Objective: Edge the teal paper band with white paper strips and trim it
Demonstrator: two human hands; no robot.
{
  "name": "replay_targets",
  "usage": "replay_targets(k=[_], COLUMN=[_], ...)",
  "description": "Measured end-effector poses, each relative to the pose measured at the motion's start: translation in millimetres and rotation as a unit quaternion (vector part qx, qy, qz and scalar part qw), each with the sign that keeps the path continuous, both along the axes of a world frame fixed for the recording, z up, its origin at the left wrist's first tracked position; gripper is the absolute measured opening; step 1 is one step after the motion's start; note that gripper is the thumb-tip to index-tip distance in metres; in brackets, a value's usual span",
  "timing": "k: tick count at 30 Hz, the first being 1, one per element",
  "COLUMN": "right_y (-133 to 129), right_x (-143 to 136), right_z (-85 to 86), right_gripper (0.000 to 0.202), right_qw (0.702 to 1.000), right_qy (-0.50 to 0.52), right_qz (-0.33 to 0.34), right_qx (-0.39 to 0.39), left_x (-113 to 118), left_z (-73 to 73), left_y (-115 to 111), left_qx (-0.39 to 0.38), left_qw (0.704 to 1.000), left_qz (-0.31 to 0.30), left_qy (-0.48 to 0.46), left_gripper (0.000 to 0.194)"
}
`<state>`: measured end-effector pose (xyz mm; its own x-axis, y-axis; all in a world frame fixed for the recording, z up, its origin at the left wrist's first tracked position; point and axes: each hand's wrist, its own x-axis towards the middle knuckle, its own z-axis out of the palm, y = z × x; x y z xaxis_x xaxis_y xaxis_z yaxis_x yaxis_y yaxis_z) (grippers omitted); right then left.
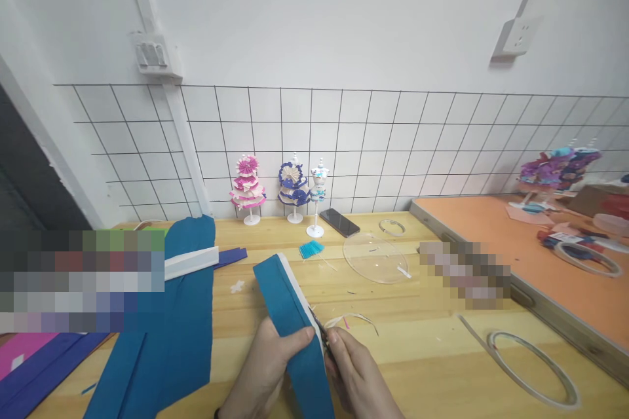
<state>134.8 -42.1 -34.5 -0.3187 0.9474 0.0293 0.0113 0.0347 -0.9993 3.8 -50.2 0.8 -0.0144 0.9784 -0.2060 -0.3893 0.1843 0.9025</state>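
My left hand [278,353] grips a folded strip of teal crepe paper [281,291], thumb on top and fingers behind. A white band runs down the strip's right edge. At that edge my right hand [354,366] is closed on dark scissors [322,330], mostly hidden by the fingers, with the blades against the white band. Thin pale trimmings [356,315] lie just beyond the right hand. A large sheet of teal crepe paper [187,321] spreads out on the left, with a white strip [191,263] across it.
Small dress stands, one pink [248,190], one purple [293,193] and one white [318,186], stand by the wall. Near them are a phone [340,222], a pleated blue piece [311,249] and a clear disc [376,258]. A tape roll [533,366] lies right, before an orange table [506,229].
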Motion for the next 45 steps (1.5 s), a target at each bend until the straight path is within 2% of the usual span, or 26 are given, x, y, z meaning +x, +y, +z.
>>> replay_targets(k=[11,20,28,32,37,40,45], right_y=[1,0,0,-1,0,1,-3], right_x=[2,3,6,7,8,5,1], right_z=[3.1,5.1,10.5,16.3,1.4,-10.4,-12.0], right_gripper=[0.042,0.045,0.044,0.040,0.042,0.048,0.053], right_qw=[1.000,0.999,0.998,0.998,0.999,0.999,0.998], right_qy=[-0.020,-0.038,-0.047,-0.035,-0.040,-0.035,-0.031], right_qz=[0.004,-0.003,0.012,0.023,-0.013,-0.026,-0.062], right_qx=[0.013,0.026,0.038,0.046,0.027,0.012,0.009], left_x=[2,1,-1,-3,-6,-6,-6], left_z=[2.1,0.0,1.5,0.3,-1.0,-0.2,-1.2], left_y=[0,0,0,0,2,3,5], left_qx=[-0.006,-0.012,-0.013,-0.020,-0.010,-0.022,-0.029], left_qw=[1.000,1.000,1.000,0.998,0.994,0.993,0.994], left_qz=[0.008,0.022,-0.001,-0.007,0.046,0.068,0.077], left_qy=[-0.006,-0.018,-0.027,-0.057,-0.101,-0.090,-0.074], left_gripper=[0.023,0.029,0.037,0.030,0.028,0.029,0.031])
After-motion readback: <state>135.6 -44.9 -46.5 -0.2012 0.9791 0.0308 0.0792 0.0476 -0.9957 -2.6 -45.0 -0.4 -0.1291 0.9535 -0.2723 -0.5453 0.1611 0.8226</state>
